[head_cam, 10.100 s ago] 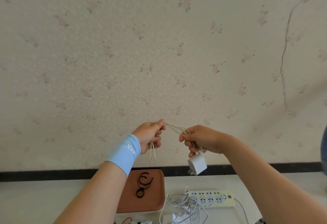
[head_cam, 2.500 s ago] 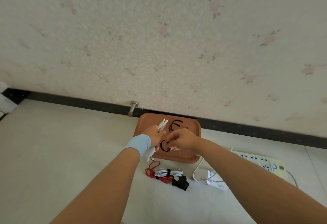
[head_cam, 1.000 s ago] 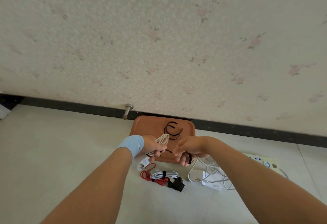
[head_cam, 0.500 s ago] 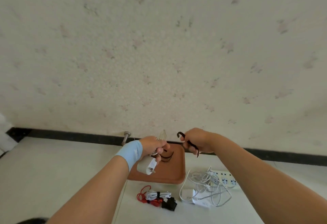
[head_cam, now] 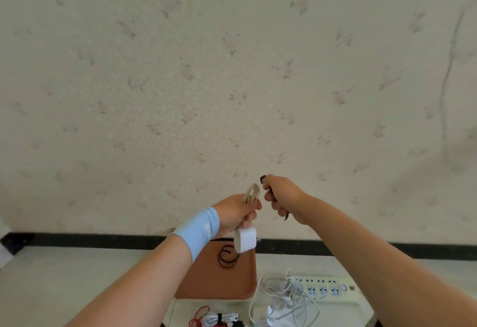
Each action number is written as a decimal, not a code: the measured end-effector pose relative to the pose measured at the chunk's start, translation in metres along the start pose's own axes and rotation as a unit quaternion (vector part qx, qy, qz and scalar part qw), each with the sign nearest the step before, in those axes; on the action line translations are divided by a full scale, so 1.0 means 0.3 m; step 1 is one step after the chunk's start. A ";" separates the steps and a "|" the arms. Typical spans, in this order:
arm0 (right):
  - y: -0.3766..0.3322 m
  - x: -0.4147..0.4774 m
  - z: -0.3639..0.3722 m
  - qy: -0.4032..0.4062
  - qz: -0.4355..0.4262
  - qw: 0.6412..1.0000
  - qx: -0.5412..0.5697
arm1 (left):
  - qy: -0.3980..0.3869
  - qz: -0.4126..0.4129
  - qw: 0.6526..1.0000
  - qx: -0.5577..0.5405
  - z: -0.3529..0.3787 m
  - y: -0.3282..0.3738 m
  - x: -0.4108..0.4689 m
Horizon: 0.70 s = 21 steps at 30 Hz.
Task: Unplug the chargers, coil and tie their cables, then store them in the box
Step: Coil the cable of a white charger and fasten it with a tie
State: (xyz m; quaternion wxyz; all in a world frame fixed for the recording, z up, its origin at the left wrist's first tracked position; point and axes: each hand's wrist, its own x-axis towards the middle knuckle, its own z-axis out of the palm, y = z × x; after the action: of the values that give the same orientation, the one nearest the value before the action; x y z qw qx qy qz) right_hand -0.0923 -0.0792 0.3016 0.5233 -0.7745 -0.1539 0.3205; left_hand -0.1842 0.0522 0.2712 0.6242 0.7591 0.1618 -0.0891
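My left hand grips a coiled beige cable whose loops stick up above the fist. Its white charger block hangs just below the hand. My right hand, a little to the right and apart from the left, holds a black tie strap; its ends show above and below the fist. Both hands are raised in front of the wall, above the table. A brown box lies below them with black ties inside.
A power strip lies right of the box with a tangle of white cables and a white charger. At the bottom edge lie a tied white cable bundle and a red cable.
My right hand picked a black tie from the box. Both hands then rose from the table to in front of the wall, and the view tilted up.
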 end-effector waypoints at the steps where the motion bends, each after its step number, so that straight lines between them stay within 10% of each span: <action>1: -0.008 -0.017 -0.006 -0.010 -0.009 1.000 0.000 | 0.004 0.001 1.000 0.023 0.016 0.014 0.000; 6: -0.020 -0.059 -0.016 0.063 -0.078 0.976 -0.195 | -0.008 0.008 0.996 0.092 0.091 0.083 0.002; 16: -0.021 -0.034 -0.110 0.062 -0.172 0.977 -0.114 | -0.104 0.024 0.984 -0.140 0.067 0.151 0.005; 21: -0.031 -0.041 -0.131 0.080 -0.207 0.967 -0.123 | -0.096 0.072 0.993 -0.002 0.048 0.151 0.012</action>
State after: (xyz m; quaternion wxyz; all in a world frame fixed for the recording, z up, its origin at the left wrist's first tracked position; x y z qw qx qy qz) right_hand -0.0746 -0.1104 0.3239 0.4894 -0.8074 -0.3064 0.1211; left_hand -0.1639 0.0310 0.3087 0.6433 0.7553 0.0467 -0.1159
